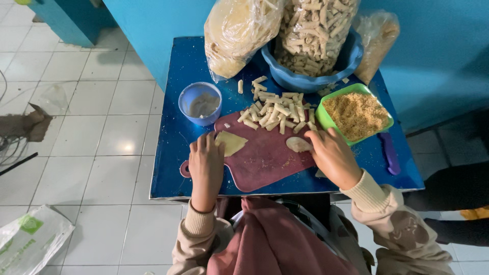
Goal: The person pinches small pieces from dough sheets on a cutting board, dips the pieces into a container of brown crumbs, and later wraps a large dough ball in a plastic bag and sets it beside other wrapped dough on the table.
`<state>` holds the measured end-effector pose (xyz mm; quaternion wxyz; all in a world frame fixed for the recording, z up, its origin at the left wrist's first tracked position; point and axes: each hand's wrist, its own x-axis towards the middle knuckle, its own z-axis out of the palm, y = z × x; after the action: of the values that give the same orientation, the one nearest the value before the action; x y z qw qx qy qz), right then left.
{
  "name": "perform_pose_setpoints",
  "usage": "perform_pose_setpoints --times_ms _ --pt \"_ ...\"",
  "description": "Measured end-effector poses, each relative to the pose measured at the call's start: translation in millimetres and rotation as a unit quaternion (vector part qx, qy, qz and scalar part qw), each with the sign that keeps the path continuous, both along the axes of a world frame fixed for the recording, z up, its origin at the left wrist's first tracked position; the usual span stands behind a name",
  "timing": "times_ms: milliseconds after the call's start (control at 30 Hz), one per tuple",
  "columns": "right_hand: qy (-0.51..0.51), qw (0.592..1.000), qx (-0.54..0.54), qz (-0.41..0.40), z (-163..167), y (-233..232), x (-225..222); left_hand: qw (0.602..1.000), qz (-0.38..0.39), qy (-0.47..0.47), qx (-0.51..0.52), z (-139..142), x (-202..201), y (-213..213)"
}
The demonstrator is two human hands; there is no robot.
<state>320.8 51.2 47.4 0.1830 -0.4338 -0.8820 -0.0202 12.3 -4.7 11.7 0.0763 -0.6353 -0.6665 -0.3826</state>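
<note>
On the maroon cutting board (pixel 265 163) near the worktop's (pixel 173 168) front edge, the left hand (pixel 206 165) lies flat, fingers released, their tips touching a pale yellow wrapper sheet (pixel 232 142) just to its right. The right hand (pixel 331 155) curls loosely beside a small round dough piece (pixel 298 144) at its fingertips, nearer than the left. Behind both lies a heap of rolled sticks (pixel 275 112); a green crumb tray (pixel 356 116) sits right, a blue cup (pixel 200 103) left.

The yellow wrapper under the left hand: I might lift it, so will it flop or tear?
The wrapper looks thin and lies flat on the cutting board, so it probably flops. The left hand pins its edge; it seems light and may tear.
</note>
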Motion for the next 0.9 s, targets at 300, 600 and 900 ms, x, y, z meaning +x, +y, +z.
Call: perform_pose_setpoints --times_ms 300,600,900 --pt "0.139 0.977 -0.16 0.013 12.7 6.2 14.4 0.989 -0.028 -0.059 -0.129 -3.2 3.1 0.0" --pt "0.165 0.962 -0.217 -0.026 36.3 -9.4 14.7 0.991 -0.072 -0.042 -0.109 -8.5 15.0 2.8" --pt "0.185 0.962 -0.201 -0.01 43.4 -16.4 13.9 0.979 -0.136 -0.087 -0.124 -2.3 12.1 5.0"
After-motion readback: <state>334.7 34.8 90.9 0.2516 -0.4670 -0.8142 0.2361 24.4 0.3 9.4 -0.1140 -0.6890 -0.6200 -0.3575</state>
